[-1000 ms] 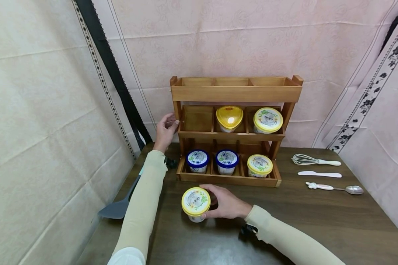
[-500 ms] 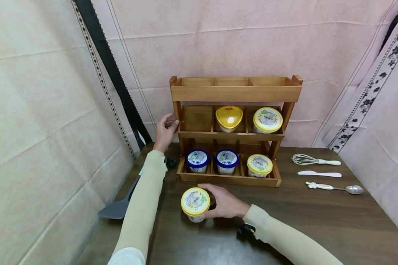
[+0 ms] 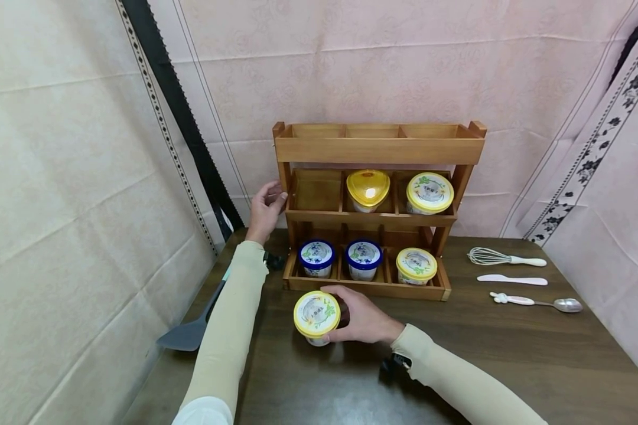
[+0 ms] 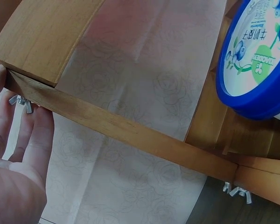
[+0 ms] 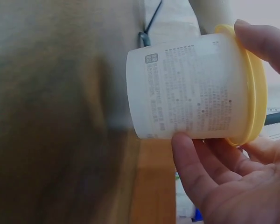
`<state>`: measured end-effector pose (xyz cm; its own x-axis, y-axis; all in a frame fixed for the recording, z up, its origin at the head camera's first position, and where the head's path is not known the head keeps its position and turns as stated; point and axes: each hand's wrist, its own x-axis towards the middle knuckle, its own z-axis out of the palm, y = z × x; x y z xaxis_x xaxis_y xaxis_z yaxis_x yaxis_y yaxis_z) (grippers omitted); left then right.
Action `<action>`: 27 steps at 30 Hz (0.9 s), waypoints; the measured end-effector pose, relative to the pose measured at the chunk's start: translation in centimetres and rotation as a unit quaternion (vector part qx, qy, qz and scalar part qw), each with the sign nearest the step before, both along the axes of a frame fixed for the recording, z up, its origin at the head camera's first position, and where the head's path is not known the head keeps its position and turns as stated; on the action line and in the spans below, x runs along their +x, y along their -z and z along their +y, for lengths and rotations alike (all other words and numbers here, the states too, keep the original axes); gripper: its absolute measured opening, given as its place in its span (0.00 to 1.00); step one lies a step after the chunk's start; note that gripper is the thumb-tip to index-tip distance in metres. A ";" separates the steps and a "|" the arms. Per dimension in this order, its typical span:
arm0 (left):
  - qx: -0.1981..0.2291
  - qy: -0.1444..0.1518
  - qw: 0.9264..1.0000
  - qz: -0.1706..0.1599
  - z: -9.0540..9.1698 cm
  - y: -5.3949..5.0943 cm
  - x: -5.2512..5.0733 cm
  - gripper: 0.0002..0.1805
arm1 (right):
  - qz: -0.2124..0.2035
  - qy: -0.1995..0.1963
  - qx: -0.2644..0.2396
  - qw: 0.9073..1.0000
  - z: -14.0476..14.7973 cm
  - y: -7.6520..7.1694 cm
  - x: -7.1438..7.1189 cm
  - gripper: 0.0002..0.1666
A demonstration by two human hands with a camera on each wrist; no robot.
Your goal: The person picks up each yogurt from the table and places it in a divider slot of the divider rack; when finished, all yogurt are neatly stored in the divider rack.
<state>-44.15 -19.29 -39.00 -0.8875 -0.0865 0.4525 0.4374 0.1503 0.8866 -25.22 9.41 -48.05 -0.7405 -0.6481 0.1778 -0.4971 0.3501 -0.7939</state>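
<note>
My right hand (image 3: pixel 363 317) grips a white tub with a yellow lid (image 3: pixel 316 314) in front of the rack. In the right wrist view the thumb is at the lid and the fingers lie along the side of the printed tub (image 5: pixel 189 91); its base appears lifted off the table. My left hand (image 3: pixel 264 213) holds the left side of the three-tier wooden rack (image 3: pixel 380 151). Seen from the left wrist, the thumb and fingers are on opposite sides of the wooden side post (image 4: pixel 107 119), near a wing nut (image 4: pixel 22 102).
Two blue-lidded tubs (image 3: pixel 316 254) and a yellow-lidded tub (image 3: pixel 416 264) sit in the bottom tier. The middle tier holds an amber-lidded container (image 3: pixel 368 188) and another yellow-lidded tub (image 3: pixel 429 193). A whisk (image 3: pixel 489 256), knife (image 3: pixel 513 279) and spoon (image 3: pixel 567 304) lie right; a spatula (image 3: pixel 185 336) left.
My right hand has moved the yellow-lidded tub slightly up and toward the rack in the head view. The left hand stays in place on the rack.
</note>
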 end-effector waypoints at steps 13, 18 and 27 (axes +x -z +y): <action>-0.005 -0.005 1.000 0.004 0.0 0.2 0.1 0.23 | 0.025 0.034 -0.019 0.999 0.2 -2.5 -0.9 0.58; -0.007 -0.006 1.000 0.008 -0.1 0.2 0.2 0.24 | 0.041 0.045 -0.029 0.998 0.0 -3.9 -1.2 0.58; -0.014 -0.011 1.000 0.008 0.1 0.0 0.0 0.23 | 0.080 0.057 -0.054 0.994 -0.2 -7.0 -2.2 0.58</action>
<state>-44.13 -19.16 -39.00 -0.8781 -0.0928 0.4694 0.4480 0.1850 0.8747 -27.46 9.23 -41.02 -0.7645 -0.5329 0.3627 -0.5816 0.3277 -0.7445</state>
